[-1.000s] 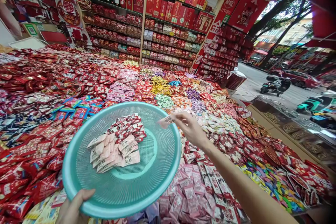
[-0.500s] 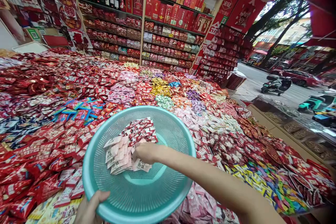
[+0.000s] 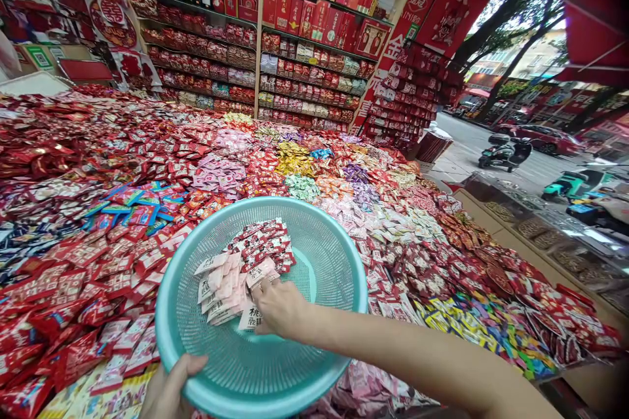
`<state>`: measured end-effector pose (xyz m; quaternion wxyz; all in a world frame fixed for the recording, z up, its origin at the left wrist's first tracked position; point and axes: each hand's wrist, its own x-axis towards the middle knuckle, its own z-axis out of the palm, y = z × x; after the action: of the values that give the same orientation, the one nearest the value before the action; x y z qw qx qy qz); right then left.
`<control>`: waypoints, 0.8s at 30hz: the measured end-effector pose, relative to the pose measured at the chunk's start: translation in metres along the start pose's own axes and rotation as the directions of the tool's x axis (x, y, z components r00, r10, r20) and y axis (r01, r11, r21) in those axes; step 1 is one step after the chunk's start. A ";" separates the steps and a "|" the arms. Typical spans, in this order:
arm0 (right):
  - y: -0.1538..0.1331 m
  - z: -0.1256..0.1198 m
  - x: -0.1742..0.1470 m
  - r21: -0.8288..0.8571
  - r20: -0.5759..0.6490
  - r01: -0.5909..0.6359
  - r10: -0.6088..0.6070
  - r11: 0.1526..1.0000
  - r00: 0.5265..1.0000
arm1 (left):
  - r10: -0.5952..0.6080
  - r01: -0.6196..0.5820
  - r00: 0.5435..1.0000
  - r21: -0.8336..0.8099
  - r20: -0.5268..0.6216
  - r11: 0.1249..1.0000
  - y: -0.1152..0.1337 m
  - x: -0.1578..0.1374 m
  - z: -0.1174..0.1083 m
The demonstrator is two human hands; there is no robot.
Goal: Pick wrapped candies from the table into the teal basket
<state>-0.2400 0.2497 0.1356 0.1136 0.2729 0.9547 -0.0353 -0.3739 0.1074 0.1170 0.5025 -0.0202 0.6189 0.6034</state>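
– In the head view, what to say of the left hand [image 3: 170, 385]?
– Clasping the near-left rim of the turquoise basket [image 3: 236, 370], with the thumb on top.
– And of the right hand [image 3: 282, 308]?
– Reaching down inside, with bent fingers at the pale pink packets [image 3: 223, 288]; impossible to tell whether grasping one.
– Lying where, those packets?
– In a cluster left of the basket's middle, beside red-and-white packets [image 3: 268, 242].
– And beyond the rim?
– Heaps of wrapped packets [image 3: 88, 268]; farther back, shelves with red boxes [image 3: 304, 18].
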 end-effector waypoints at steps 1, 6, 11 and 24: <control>-0.002 0.004 0.001 -0.012 -0.012 0.004 -0.004 1.000 1.000 | -0.002 0.002 1.000 -0.002 0.005 1.000 0.000 -0.001 0.000; -0.006 0.010 0.002 -0.052 -0.029 0.059 -0.061 0.997 0.998 | -0.024 0.024 1.000 -0.026 0.021 0.999 0.005 -0.012 0.004; 0.003 -0.009 -0.005 -0.039 0.020 0.028 -0.028 0.999 0.999 | -0.025 0.025 1.000 -0.044 0.009 0.999 0.008 -0.019 0.012; 0.014 -0.001 -0.009 -0.143 -0.094 0.048 -0.062 0.989 0.994 | -0.037 0.037 0.999 -0.022 0.002 0.999 0.002 -0.016 0.010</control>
<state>-0.2253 0.2573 0.1386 0.0844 0.2391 0.9664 0.0422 -0.3619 0.1066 0.1311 0.5138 -0.0370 0.6115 0.6006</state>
